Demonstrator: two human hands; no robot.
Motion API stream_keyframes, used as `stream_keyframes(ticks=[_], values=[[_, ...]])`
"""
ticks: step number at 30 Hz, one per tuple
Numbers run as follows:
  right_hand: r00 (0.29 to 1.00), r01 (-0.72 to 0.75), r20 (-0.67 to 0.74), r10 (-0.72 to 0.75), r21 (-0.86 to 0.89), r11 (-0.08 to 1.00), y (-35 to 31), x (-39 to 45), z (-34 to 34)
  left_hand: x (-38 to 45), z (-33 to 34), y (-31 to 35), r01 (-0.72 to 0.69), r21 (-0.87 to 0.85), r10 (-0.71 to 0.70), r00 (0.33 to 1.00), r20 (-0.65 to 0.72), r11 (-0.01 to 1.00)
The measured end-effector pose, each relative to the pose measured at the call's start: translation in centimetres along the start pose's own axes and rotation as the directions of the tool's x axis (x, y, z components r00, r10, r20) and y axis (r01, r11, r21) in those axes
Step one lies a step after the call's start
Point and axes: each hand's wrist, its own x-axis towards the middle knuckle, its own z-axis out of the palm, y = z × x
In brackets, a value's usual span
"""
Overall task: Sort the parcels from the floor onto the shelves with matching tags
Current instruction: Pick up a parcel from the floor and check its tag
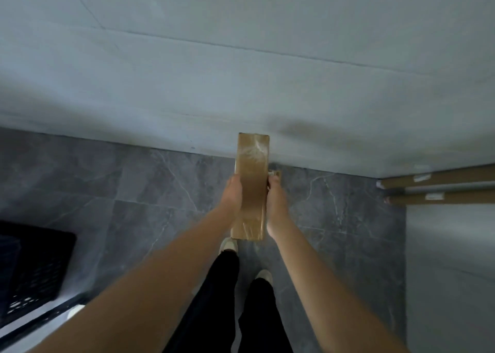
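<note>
Long narrow cardboard parcel [251,186] held in mid-air between both hands, well above the grey marbled floor tiles [150,191]; long axis pointing away from the body, far end overlapping the pale wall [214,71] in view; brown tape and a crinkled clear film patch on the top face near the far end.

Left hand [233,195] flat against the parcel's left side, thumb on the top edge, fingers wrapped under and out of sight; right hand [276,200] clamped on the right side, fingers [273,177] curled tight over the edge; something small and pale pinched at the right fingertips, possibly a tag or tape end, too blurred to tell.

Both forearms bare, stretched forward from the bottom corners of the frame.

Below the parcel: black trousers [227,299] and two pale shoes [228,245] on the tiles, left shoe ahead of the right.

Right edge: two brown shelf boards [439,189] seen edge-on, one over the other, white labels [422,177] stuck on the front edges, text unreadable; parcel well apart from them.

Lower left: black perforated crate [34,269] on the floor, partly cut off by the frame; white strip with a dark edge just beside it at the bottom corner.
</note>
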Motion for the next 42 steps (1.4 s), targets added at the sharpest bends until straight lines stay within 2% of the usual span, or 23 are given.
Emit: stream_keyframes(ticks=[6, 12, 15, 19, 22, 28, 32, 39, 42], values=[[0.992, 0.125, 0.020, -0.125, 0.003, 0.992, -2.2, -6.0, -1.9, -7.4, 0.1, 2.2, -0.123, -0.026, 0.123, 0.992, 0.002, 0.992], [0.966, 0.258, 0.051, -0.255, -0.063, 0.964, -2.9, -14.4, -6.4, -17.4, 1.3, 0.8, -0.273, -0.059, 0.275, 0.961, 0.021, 0.960], [0.933, 0.358, 0.080, -0.351, -0.114, 0.927, -3.7, -19.4, -9.0, -23.3, 1.9, 0.4, -0.363, -0.100, 0.369, 0.928, 0.051, 0.926], [0.851, 0.524, 0.119, -0.512, -0.124, 0.842, -6.0, -26.6, -12.2, -32.0, 2.3, 1.6, -0.494, -0.084, 0.501, 0.860, 0.098, 0.865], [0.768, 0.637, 0.146, -0.624, -0.083, 0.766, -8.7, -32.5, -13.9, -38.8, 2.3, 3.6, -0.596, -0.082, 0.602, 0.792, 0.102, 0.799], [0.593, 0.799, 0.157, -0.790, 0.010, 0.602, -13.9, -42.4, -16.3, -50.4, 2.8, 6.8, -0.781, -0.090, 0.785, 0.607, 0.124, 0.618], [0.534, 0.830, 0.170, -0.828, 0.081, 0.552, -15.7, -46.8, -17.9, -55.5, 3.3, 8.1, -0.853, -0.023, 0.852, 0.519, 0.069, 0.521], [0.418, 0.884, 0.153, -0.896, 0.158, 0.439, -17.5, -52.2, -19.9, -60.6, 4.8, 8.7, -0.962, -0.060, 0.964, 0.266, -0.019, 0.265], [0.393, 0.896, 0.162, -0.905, 0.153, 0.416, -17.7, -53.5, -20.3, -62.1, 5.3, 8.9, -0.975, -0.001, 0.970, 0.220, -0.108, 0.221]])
